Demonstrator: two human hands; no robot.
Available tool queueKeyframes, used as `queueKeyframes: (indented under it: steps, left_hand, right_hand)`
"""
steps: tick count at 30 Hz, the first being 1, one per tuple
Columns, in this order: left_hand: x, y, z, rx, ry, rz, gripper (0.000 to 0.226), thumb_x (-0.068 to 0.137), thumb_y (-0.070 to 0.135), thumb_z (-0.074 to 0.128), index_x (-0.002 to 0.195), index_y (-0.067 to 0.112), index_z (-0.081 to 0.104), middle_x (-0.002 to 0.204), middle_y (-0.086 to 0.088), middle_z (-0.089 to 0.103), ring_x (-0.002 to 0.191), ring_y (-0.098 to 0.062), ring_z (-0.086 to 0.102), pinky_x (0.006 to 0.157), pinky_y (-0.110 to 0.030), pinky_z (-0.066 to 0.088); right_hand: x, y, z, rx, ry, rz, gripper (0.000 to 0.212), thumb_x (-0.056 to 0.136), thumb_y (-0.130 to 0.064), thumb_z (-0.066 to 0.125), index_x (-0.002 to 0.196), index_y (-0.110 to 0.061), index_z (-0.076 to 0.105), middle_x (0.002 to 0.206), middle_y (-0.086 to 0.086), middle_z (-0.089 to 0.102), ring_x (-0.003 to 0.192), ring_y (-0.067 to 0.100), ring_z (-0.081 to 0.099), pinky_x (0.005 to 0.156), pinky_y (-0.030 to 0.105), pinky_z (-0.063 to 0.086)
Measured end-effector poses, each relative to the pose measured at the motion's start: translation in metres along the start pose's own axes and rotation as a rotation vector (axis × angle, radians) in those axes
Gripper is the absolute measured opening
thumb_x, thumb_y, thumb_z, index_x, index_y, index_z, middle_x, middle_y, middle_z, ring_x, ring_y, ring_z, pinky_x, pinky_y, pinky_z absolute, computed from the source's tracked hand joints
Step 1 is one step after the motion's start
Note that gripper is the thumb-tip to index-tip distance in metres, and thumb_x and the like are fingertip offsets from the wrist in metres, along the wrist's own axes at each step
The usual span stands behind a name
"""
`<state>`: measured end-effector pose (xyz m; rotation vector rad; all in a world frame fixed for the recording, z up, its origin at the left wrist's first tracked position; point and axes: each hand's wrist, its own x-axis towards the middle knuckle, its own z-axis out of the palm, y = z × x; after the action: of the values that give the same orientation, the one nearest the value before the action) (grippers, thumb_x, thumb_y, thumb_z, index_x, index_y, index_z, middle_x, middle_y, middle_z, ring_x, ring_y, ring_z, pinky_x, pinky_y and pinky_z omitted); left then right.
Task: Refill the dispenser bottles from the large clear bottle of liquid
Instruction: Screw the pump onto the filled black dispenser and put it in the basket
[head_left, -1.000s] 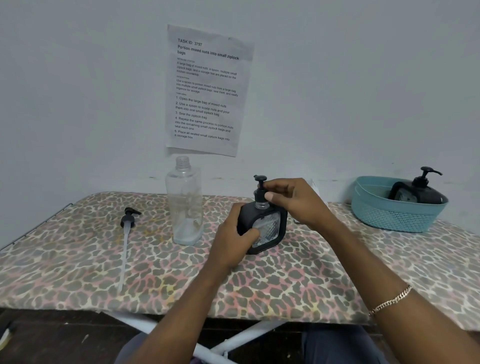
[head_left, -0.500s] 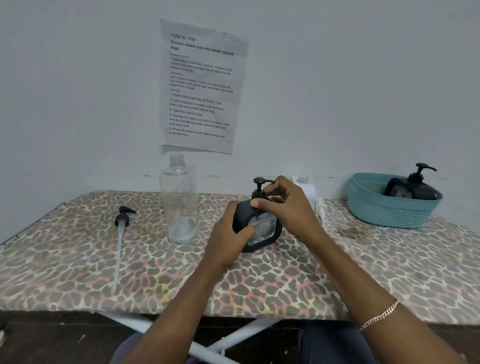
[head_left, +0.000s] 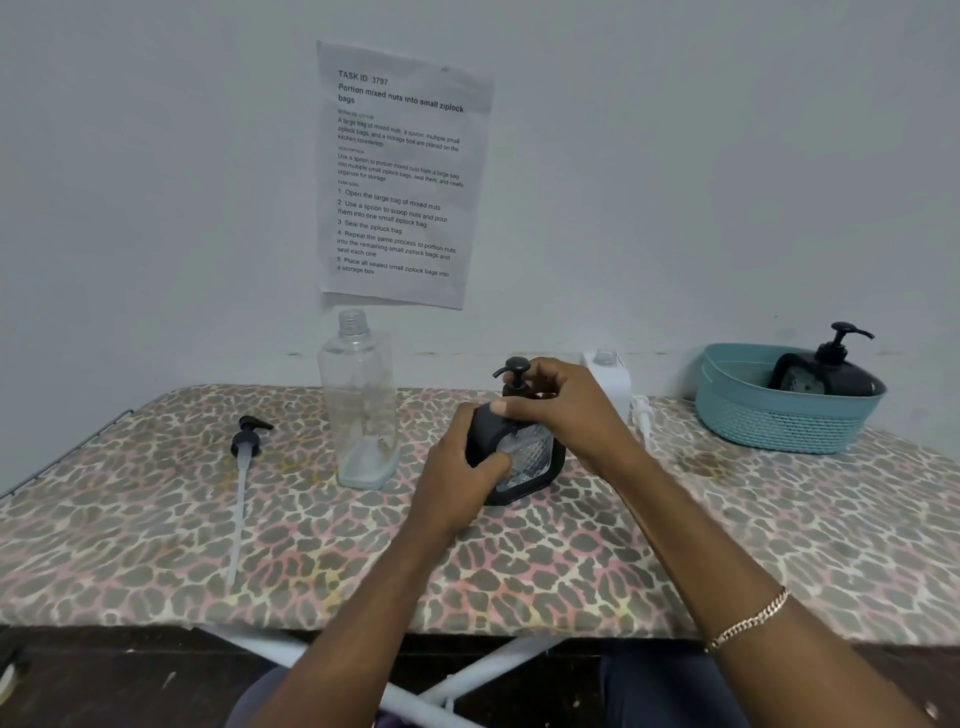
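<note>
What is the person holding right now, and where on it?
The black dispenser bottle: the left hand grips its body, the right hand grips the pump at its neck.

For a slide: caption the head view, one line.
Left hand grips a black square dispenser bottle on the leopard-print table while the right hand holds its black pump.
</note>
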<state>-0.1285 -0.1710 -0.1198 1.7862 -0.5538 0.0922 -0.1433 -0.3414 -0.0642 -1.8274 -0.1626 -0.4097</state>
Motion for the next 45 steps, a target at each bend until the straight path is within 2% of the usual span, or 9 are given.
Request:
queueKeyframes:
  steps: [3,8,12,15,22,31,38,42,45]
  left_hand:
    - [-0.001,0.001,0.000,-0.002,-0.004,-0.004,0.037,0.089,0.008,0.066,0.118,0.029,0.054,0.096,0.002,0.066,0.074,-0.005,0.065,0.059,-0.020,0.052]
    - [-0.001,0.002,0.000,-0.022,-0.001,-0.010,0.035,0.089,0.007,0.065,0.116,0.028,0.056,0.092,0.006,0.066,0.074,-0.003,0.064,0.059,-0.019,0.052]
    - [-0.001,0.001,0.001,-0.019,0.005,-0.014,0.036,0.090,0.009,0.065,0.117,0.030,0.055,0.095,0.003,0.067,0.078,-0.012,0.067,0.062,-0.028,0.056]
    - [-0.001,0.001,0.001,-0.016,0.003,-0.007,0.039,0.090,0.009,0.065,0.119,0.032,0.054,0.095,0.002,0.067,0.075,-0.011,0.067,0.060,-0.026,0.055]
    - [-0.001,0.004,0.001,-0.020,-0.002,-0.017,0.036,0.090,0.006,0.064,0.118,0.027,0.054,0.096,0.002,0.067,0.074,-0.001,0.065,0.057,-0.016,0.050]
    - [-0.001,0.001,0.001,0.018,0.004,0.003,0.037,0.090,0.010,0.066,0.118,0.030,0.053,0.088,0.004,0.064,0.065,-0.004,0.060,0.056,-0.019,0.047]
    - [0.000,0.000,0.001,0.025,-0.001,-0.012,0.036,0.090,0.012,0.065,0.118,0.031,0.052,0.095,0.005,0.066,0.075,-0.005,0.065,0.059,-0.021,0.052]
    - [0.000,0.000,0.002,0.033,0.006,-0.009,0.034,0.091,0.013,0.065,0.117,0.030,0.052,0.094,0.003,0.066,0.073,-0.008,0.064,0.058,-0.022,0.052]
    - [-0.002,0.001,0.002,0.026,0.008,0.003,0.033,0.090,0.011,0.065,0.114,0.029,0.053,0.087,0.003,0.063,0.065,-0.006,0.060,0.055,-0.019,0.048]
  right_hand:
    - [0.004,-0.002,-0.006,-0.027,-0.048,0.017,0.030,0.077,-0.036,0.089,0.101,-0.021,0.078,0.108,0.007,0.077,0.106,0.026,0.073,0.100,0.052,0.058]
    - [0.007,-0.006,-0.024,0.140,-0.256,0.094,0.026,0.099,0.000,0.066,0.124,-0.002,0.074,0.124,0.013,0.076,0.120,0.022,0.070,0.107,0.039,0.055]
    - [0.005,-0.002,-0.008,0.069,-0.024,0.065,0.026,0.082,-0.013,0.089,0.104,-0.009,0.076,0.103,0.007,0.079,0.099,0.026,0.076,0.099,0.048,0.060]
    - [0.001,0.001,0.004,-0.095,0.069,0.034,0.040,0.075,-0.031,0.095,0.095,-0.016,0.064,0.092,-0.002,0.068,0.084,0.013,0.066,0.085,0.039,0.057]
    - [0.004,-0.008,-0.020,0.128,-0.235,0.121,0.027,0.099,-0.001,0.067,0.125,-0.005,0.073,0.121,0.007,0.077,0.117,0.017,0.072,0.101,0.031,0.057]
    - [-0.004,-0.001,0.010,-0.083,0.123,0.024,0.034,0.079,-0.027,0.092,0.098,-0.016,0.067,0.101,-0.001,0.076,0.095,0.013,0.073,0.087,0.033,0.059]
    - [0.002,-0.006,-0.014,0.125,-0.222,0.119,0.028,0.100,-0.004,0.067,0.127,-0.010,0.072,0.124,0.002,0.077,0.121,0.015,0.070,0.111,0.038,0.052]
    - [-0.003,-0.004,-0.002,0.106,-0.022,0.083,0.024,0.088,-0.007,0.082,0.112,-0.010,0.078,0.108,0.002,0.081,0.106,0.016,0.076,0.102,0.041,0.059]
    - [-0.010,-0.002,0.015,0.031,0.158,0.023,0.026,0.082,-0.016,0.089,0.104,-0.016,0.075,0.099,-0.004,0.079,0.096,0.007,0.075,0.090,0.028,0.061]
